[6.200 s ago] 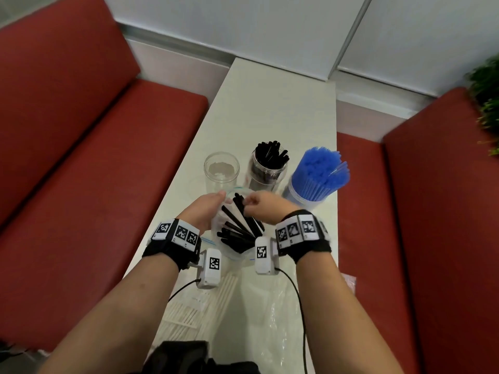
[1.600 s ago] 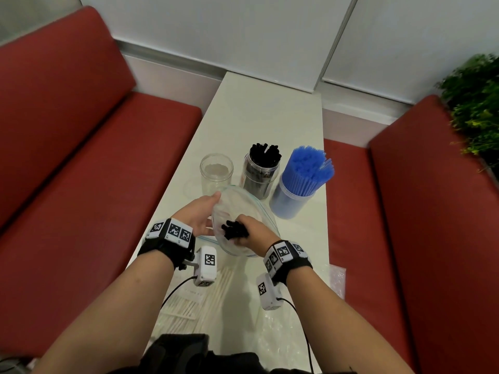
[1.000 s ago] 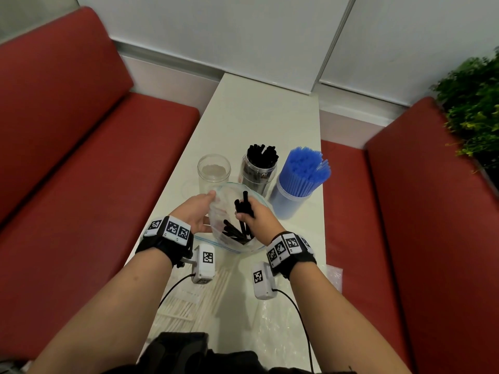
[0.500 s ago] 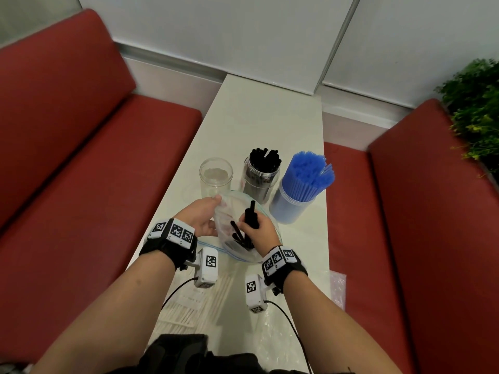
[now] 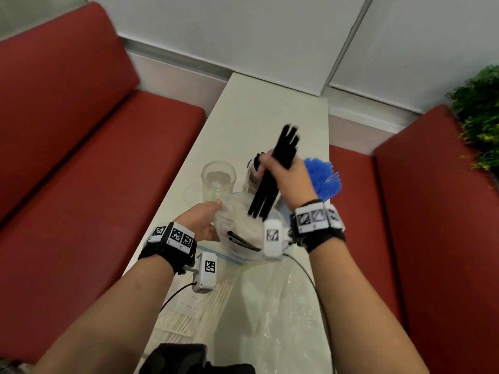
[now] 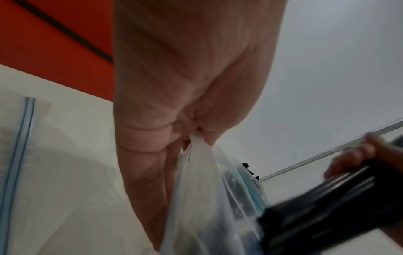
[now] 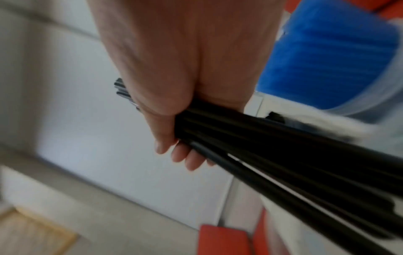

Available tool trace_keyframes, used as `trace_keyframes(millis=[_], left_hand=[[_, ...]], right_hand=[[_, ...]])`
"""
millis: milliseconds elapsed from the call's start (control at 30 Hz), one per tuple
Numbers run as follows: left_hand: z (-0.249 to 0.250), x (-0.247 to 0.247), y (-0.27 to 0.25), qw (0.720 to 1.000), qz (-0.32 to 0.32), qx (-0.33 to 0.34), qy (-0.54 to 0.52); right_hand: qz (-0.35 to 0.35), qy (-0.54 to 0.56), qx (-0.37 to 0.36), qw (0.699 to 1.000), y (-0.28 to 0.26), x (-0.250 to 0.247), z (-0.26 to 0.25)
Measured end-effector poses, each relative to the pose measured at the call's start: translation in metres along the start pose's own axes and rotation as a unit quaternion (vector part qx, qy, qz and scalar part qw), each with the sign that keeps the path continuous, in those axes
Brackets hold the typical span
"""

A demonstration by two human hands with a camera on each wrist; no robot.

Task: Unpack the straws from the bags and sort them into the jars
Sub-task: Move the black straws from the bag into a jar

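Right hand: the right hand [image 5: 286, 179] is clenched round a bundle of black straws [image 5: 272, 174] near their middle, fingers [image 7: 187, 158] wrapped under and thumb over; the bundle is lifted clear of the bag and held slanting above the jars.
Left hand: the left hand [image 5: 201, 224] pinches the rim of the clear zip bag [image 5: 243, 230] between thumb and fingers [image 6: 152, 163], holding its mouth open and up.
How the straws handle: judged light, smooth and rather stiff, so they are likely to slide lengthwise and fan out at the ends; the ends in the head view already splay. A firm grasp round the middle looks best, with the lower ends evened before they go into a jar.
How the bag handles: thin, limp film, likely to collapse unless its rim is held.
Bag contents: a few black straws [image 5: 243, 241] lie at the bottom.
Middle jar: the black-straw jar [image 5: 252, 179], mostly hidden behind the right hand, holds upright black straws.
Left jar: the empty jar [image 5: 218, 182] holds no straws that I can see.
Right jar: the blue-straw jar [image 7: 370, 96] is packed with blue straws [image 5: 322, 179].
Near edge: white wrapped straws [image 5: 189, 311] and a crumpled clear bag [image 5: 278, 319] lie on the table [image 5: 256, 109].
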State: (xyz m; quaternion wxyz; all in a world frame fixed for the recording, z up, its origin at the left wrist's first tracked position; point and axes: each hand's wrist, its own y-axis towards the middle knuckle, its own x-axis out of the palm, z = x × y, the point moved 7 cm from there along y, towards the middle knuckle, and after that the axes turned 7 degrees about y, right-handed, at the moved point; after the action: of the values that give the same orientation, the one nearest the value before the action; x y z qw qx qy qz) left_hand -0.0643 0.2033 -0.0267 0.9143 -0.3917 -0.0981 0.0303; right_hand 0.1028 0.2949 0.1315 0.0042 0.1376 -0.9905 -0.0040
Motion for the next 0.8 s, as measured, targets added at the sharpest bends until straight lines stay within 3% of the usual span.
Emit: trace_keyframes(millis=[133,267,567,800], left_hand=[[0.000,-0.005,0.007,1.000,-0.012,0.003,-0.009],[0.001,-0.010,0.012,1.000,-0.019,0.001,-0.007],[0.007,-0.012,0.018,1.000,-0.005,0.000,-0.010],[0.007,0.000,0.015,1.000,0.003,-0.018,0.001]], right_hand=[[0.112,0.074,-0.130,0.982,0.049,-0.034,-0.057],[0.172,0.109,-0.146,0.968,0.077,-0.049,-0.053],[0.117,-0.023,-0.059,0.991,0.085,-0.039,0.014],[0.097,-0.044,-0.049,0.993,0.093,-0.037,0.018]])
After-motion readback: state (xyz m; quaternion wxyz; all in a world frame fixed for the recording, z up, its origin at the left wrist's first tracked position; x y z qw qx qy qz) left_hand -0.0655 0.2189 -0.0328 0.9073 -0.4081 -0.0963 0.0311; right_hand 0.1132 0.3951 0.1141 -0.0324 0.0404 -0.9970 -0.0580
